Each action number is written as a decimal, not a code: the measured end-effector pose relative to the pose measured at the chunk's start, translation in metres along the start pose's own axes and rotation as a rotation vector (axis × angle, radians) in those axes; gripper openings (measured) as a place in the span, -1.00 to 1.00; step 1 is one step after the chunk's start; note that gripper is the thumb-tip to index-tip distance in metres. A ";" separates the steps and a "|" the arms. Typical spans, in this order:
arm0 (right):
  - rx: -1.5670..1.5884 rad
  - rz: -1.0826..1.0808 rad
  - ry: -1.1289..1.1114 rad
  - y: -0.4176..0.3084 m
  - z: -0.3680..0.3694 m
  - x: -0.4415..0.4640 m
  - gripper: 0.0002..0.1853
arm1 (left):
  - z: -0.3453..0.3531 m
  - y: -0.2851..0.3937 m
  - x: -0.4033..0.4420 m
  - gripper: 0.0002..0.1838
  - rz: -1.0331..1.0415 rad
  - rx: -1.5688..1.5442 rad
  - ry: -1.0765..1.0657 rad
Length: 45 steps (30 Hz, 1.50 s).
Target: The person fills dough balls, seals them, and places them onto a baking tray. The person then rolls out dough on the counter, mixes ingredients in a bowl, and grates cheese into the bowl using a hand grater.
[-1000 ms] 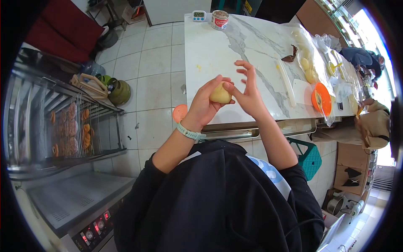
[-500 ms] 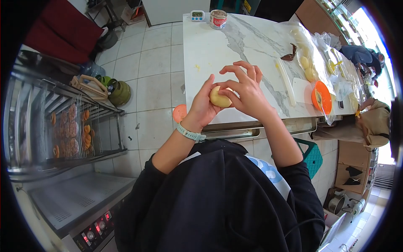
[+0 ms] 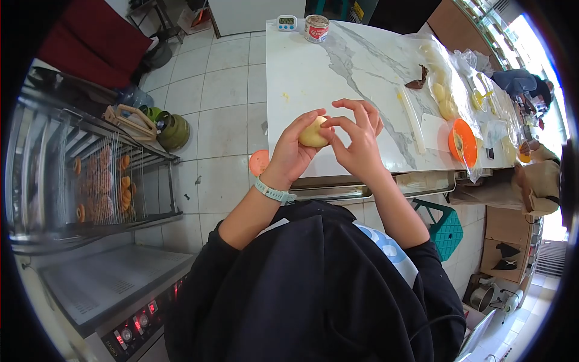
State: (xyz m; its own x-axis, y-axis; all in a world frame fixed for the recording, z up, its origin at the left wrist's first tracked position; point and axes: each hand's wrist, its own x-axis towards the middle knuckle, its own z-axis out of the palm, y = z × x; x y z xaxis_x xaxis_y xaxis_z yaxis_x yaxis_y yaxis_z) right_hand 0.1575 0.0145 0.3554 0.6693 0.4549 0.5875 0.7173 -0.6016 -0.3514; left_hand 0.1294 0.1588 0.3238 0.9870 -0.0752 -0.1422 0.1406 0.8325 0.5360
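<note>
A smooth pale-yellow ball of dough rests in my left hand, whose fingers and thumb curl around it. The wrist behind it wears a pale green watch band. My right hand pinches the dough's right side between thumb and index finger, with the other fingers lifted and bent. Both hands are above the near edge of the white marble-patterned table. Beyond them lie small yellow crumbs on the tabletop.
A timer and a can stand at the far left. To the right are a long pale rod, an orange bowl and several dough balls under plastic. A rack of baked rings is left; two people work at right.
The dough ball has turned and looks rounder. My left fingers close over its top, and my right hand has shifted slightly down, its thumb drawn back from across the dough.
</note>
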 end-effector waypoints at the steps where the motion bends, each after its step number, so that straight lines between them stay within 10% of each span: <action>1: -0.002 -0.019 -0.005 0.004 0.004 -0.001 -0.89 | 0.002 -0.001 0.000 -0.65 0.030 0.021 -0.004; 11: 0.902 0.535 -0.025 0.007 0.001 -0.001 -0.72 | 0.008 -0.004 -0.004 -0.67 0.041 0.105 -0.093; 16: 0.356 -0.144 -0.054 -0.010 0.003 -0.011 -0.66 | 0.003 -0.004 -0.002 -0.49 -0.130 -0.240 -0.080; 18: 0.331 -0.111 -0.058 -0.004 0.016 -0.019 -0.64 | 0.001 -0.005 -0.001 -0.41 -0.149 -0.176 -0.074; 21: 0.632 0.311 -0.136 0.022 0.035 -0.031 -0.62 | 0.012 -0.008 -0.005 -0.26 -0.173 -0.016 0.070; 23: 1.560 0.929 0.027 0.039 0.044 -0.034 -0.60 | 0.012 -0.012 -0.008 -0.10 -0.185 0.155 0.163; 26: 1.994 1.170 -0.019 0.059 0.040 -0.036 -0.59 | 0.001 -0.025 -0.001 -0.16 -0.148 0.222 0.358; 33: 0.608 0.259 -0.191 0.015 0.031 -0.033 -0.58 | -0.022 -0.046 0.012 -0.46 -0.121 -0.215 0.121; 40: 1.164 0.672 -0.152 0.025 0.032 -0.023 -0.58 | -0.015 -0.049 0.011 -0.44 -0.076 -0.249 0.231; 45: 0.454 0.324 -0.230 0.040 0.026 -0.026 -0.42 | -0.025 -0.049 0.015 -0.36 -0.107 -0.189 0.159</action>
State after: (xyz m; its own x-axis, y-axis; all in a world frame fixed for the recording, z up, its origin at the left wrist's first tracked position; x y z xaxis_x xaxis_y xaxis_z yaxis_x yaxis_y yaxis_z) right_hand 0.1738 -0.0048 0.3070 0.8561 0.4561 0.2431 0.4466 -0.4159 -0.7922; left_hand 0.1354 0.1307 0.2742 0.9407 -0.0934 -0.3262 0.2113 0.9134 0.3479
